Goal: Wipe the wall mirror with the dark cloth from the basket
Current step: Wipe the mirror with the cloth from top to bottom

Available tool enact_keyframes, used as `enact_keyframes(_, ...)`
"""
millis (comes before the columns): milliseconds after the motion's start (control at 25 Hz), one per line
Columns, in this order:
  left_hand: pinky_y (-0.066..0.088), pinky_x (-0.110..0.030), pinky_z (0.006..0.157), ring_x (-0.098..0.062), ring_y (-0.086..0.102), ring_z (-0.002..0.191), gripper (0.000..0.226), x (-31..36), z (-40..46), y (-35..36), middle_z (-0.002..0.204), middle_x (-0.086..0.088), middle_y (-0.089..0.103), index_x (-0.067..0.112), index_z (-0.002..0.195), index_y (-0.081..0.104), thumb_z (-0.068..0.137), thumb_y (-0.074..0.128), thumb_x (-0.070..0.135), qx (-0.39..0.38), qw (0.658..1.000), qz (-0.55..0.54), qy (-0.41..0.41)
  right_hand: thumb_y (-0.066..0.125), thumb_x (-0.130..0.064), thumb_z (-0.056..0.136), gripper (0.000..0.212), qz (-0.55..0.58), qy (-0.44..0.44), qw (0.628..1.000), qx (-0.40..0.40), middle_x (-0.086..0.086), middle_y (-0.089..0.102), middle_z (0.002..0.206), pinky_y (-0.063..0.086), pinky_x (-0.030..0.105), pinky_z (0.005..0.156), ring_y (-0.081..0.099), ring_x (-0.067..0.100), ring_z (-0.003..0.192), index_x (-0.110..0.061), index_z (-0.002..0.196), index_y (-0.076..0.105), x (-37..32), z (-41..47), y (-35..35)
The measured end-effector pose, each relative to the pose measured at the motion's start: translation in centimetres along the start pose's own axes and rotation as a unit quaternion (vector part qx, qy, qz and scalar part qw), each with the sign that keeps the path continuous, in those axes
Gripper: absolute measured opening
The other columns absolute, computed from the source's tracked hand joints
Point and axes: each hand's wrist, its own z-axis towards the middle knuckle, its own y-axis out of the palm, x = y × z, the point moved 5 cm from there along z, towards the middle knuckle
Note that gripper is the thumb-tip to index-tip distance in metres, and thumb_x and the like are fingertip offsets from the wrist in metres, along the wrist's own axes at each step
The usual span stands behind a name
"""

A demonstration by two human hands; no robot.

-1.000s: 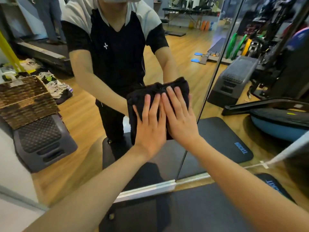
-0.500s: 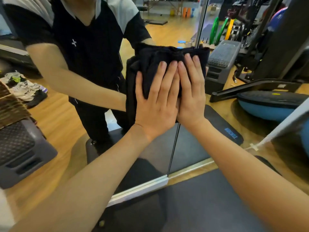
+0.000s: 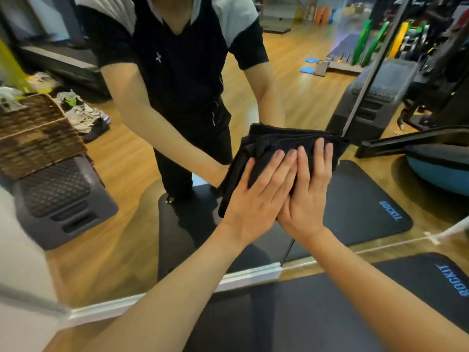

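Wall mirror (image 3: 291, 97), gym floor (image 3: 121, 174) reflected.

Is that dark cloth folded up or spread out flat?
Folded. The dark cloth shows stacked layered edges along its top, bunched under both flat hands, left hand and right hand, against the mirror.

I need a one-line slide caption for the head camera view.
Left hand and right hand press a folded dark cloth flat against the wall mirror.

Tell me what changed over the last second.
Both hands, left hand and right hand, slid the dark cloth up the mirror, then back down and rightward. Unchanged: both palms flat, side by side, pressing the folded cloth on the glass.
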Motion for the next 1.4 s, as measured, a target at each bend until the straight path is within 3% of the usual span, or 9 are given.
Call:
enact_keyframes(240,0.016,-0.051,0.127,-0.026,0.023,0.151,0.067,-8.9,-6.6,-3.7,0.161,-0.008,0.026,0.006,0.160,0.020,0.104,0.050,0.026,0.000,1.000,0.029,0.006,0.040,-0.030,0.098,0.064,0.037,0.002,0.999,-0.004,0.027,0.017,0.162,0.016,0.081,0.114,-0.002,0.035,0.160,-0.008,0.157,0.026,-9.5,-1.2,5.7)
enact_keyframes(400,0.022,-0.052,0.125,-0.027,0.023,0.151,0.070,-15.1,-11.3,-6.2,0.159,-0.009,0.028,0.006,0.159,0.021,0.101,0.056,0.026,-0.017,0.999,0.036,0.001,0.038,-0.035,0.097,0.067,0.026,-0.016,1.000,0.002,0.022,0.018,0.162,0.007,0.074,0.122,-0.006,0.031,0.160,-0.017,0.159,0.021,-16.2,-1.8,9.4)
enact_keyframes(560,0.043,-0.056,0.113,-0.026,0.008,0.157,0.071,-20.3,-15.4,-8.9,0.162,-0.011,0.020,0.005,0.160,0.020,0.102,0.055,0.027,-0.027,0.999,0.037,-0.018,0.035,-0.034,0.100,0.063,0.013,-0.033,0.999,-0.006,0.021,0.017,0.162,0.005,0.071,0.123,-0.007,0.031,0.160,-0.014,0.159,0.026,-22.6,-2.7,12.8)
enact_keyframes(800,0.049,-0.059,0.104,-0.031,0.014,0.156,0.076,-27.6,-22.1,-12.0,0.162,-0.014,0.021,0.003,0.159,0.022,0.098,0.064,0.021,-0.043,0.994,0.074,-0.062,0.042,-0.036,0.099,0.070,0.005,-0.075,0.997,-0.019,0.018,0.018,0.166,0.002,0.064,0.126,-0.004,0.033,0.161,-0.015,0.163,0.023,-31.5,-3.9,17.1)
enact_keyframes(880,0.047,-0.060,0.106,-0.036,0.023,0.152,0.078,-30.7,-25.2,-13.1,0.162,-0.016,0.025,0.001,0.158,0.024,0.096,0.069,0.020,-0.055,0.991,0.103,-0.072,0.049,-0.039,0.097,0.078,0.010,-0.105,0.993,-0.046,0.016,0.011,0.168,-0.001,0.065,0.126,-0.007,0.033,0.161,-0.015,0.164,0.019,-35.0,-4.4,18.8)
enact_keyframes(1040,0.040,-0.060,0.114,-0.044,0.038,0.142,0.061,-36.4,-30.9,-15.4,0.158,-0.025,0.029,-0.005,0.151,0.036,0.099,0.064,0.012,-0.075,0.978,0.174,-0.088,0.048,-0.041,0.098,0.075,0.023,-0.173,0.980,-0.095,0.015,0.014,0.169,0.000,0.068,0.123,0.002,0.036,0.158,-0.019,0.165,0.021,-42.2,-5.2,21.9)
enact_keyframes(1240,0.025,-0.050,0.125,-0.028,0.005,0.158,0.072,-39.5,-34.7,-17.7,0.147,-0.027,0.027,-0.003,0.156,0.019,0.099,0.062,0.005,-0.048,0.978,0.148,-0.135,0.046,-0.035,0.099,0.075,0.007,-0.235,0.963,-0.130,0.012,0.008,0.170,-0.006,0.066,0.122,-0.004,0.035,0.156,-0.020,0.166,0.016,-47.6,-7.3,25.5)
enact_keyframes(1320,0.023,-0.049,0.126,-0.026,0.003,0.158,0.075,-39.4,-35.5,-17.4,0.146,-0.026,0.027,0.000,0.158,0.015,0.100,0.063,0.006,-0.043,0.979,0.149,-0.133,0.044,-0.032,0.101,0.072,0.008,-0.237,0.964,-0.121,0.011,0.009,0.170,-0.001,0.064,0.123,-0.003,0.033,0.156,-0.020,0.166,0.016,-47.8,-8.2,26.3)
enact_keyframes(1400,0.022,-0.049,0.126,-0.031,0.011,0.156,0.067,-39.3,-36.7,-16.4,0.146,-0.025,0.029,-0.001,0.155,0.023,0.101,0.062,0.008,-0.046,0.979,0.143,-0.141,0.041,-0.030,0.102,0.068,0.018,-0.240,0.965,-0.106,0.011,0.011,0.169,0.003,0.062,0.122,-0.002,0.032,0.156,-0.020,0.165,0.018,-47.4,-9.2,26.8)
